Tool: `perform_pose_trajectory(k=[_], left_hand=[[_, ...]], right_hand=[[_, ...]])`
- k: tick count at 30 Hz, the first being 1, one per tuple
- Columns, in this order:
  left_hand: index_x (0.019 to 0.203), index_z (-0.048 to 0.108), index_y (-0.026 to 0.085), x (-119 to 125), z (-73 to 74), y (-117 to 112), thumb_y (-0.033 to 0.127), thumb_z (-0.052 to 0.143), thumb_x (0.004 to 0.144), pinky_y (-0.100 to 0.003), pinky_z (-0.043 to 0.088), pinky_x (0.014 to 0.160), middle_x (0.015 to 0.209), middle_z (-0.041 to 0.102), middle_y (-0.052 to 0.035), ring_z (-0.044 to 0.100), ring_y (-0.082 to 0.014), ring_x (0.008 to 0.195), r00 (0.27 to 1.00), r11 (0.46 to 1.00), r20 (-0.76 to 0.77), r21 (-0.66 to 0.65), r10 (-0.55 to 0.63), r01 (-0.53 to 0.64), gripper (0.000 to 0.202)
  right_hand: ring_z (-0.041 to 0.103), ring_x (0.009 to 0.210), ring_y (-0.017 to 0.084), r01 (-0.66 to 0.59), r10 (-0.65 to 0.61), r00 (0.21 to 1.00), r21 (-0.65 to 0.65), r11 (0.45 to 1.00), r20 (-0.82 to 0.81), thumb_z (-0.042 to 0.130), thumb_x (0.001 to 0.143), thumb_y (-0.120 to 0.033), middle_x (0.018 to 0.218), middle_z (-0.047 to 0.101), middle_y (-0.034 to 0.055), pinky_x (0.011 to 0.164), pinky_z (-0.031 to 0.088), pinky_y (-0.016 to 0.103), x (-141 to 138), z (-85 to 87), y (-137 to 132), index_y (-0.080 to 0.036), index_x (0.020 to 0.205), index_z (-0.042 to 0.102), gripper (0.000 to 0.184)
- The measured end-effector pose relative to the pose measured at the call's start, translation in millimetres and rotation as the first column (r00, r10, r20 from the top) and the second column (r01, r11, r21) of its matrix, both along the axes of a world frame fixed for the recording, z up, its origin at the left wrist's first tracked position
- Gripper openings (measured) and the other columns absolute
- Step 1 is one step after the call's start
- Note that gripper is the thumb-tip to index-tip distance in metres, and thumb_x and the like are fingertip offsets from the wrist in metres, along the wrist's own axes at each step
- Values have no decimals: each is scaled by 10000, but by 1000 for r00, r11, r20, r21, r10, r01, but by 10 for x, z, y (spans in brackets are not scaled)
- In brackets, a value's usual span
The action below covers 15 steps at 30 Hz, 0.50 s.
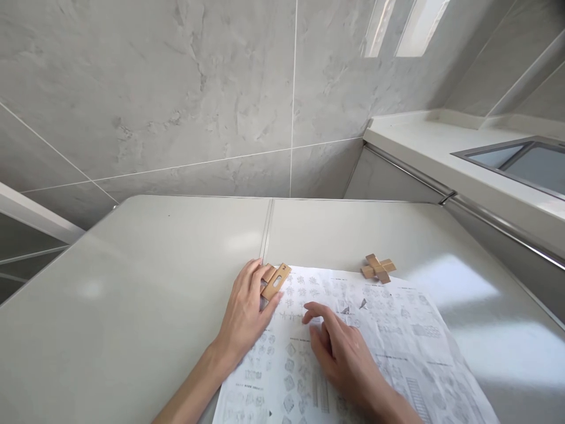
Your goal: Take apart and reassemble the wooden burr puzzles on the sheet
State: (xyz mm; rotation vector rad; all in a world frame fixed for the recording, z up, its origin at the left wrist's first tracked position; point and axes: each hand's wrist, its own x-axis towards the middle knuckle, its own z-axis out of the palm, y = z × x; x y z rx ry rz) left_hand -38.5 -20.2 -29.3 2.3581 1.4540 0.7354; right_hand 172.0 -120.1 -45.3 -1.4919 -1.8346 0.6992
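Observation:
A flat wooden puzzle piece [278,282], marked "2" and with a slot through it, sits in the grip of my left hand [247,306] at the left edge of the instruction sheet. Part of a second wooden stick [269,273] shows beside it, under my fingers. My right hand [342,347] holds nothing; its index finger reaches out over the printed diagrams while the other fingers curl in. The large white instruction sheet [392,347] carries rows of small drawings. At its far edge lies a cross-shaped wooden puzzle assembly [378,268].
Beneath everything is a glossy white table [145,282] with a seam [267,229] across it. Grey tiled wall [198,88] rises behind. To the right stands a white counter [410,132] with a metal-framed sink [525,159]. A white frame [39,212] is at the left.

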Motion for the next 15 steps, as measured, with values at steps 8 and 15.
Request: perform_pose_trajectory(k=[8,15], left_hand=[[1391,534,251,114,119,-202,259,586,1050,-517,527,1114,1438,584,-135,548,-326,1393,956,946,4,148,-293,290,344],[1209,593,210,183,172,-347,115,548,1019,-325,555,713,1010,692,-69,672,-193,813,852,840,-13,162,-523,518,217]], right_hand=[[518,463,121,14,-14,999,2,1000,-30,405,1025,-170,870,695,-6,497,410,259,-3,34,15,-253,1250,515,263],[503,526,157,67,-82,984,-97,993,-160,467,1034,-240,642,551,-52,539,384,270,18,54,38,-249,1113,619,171]])
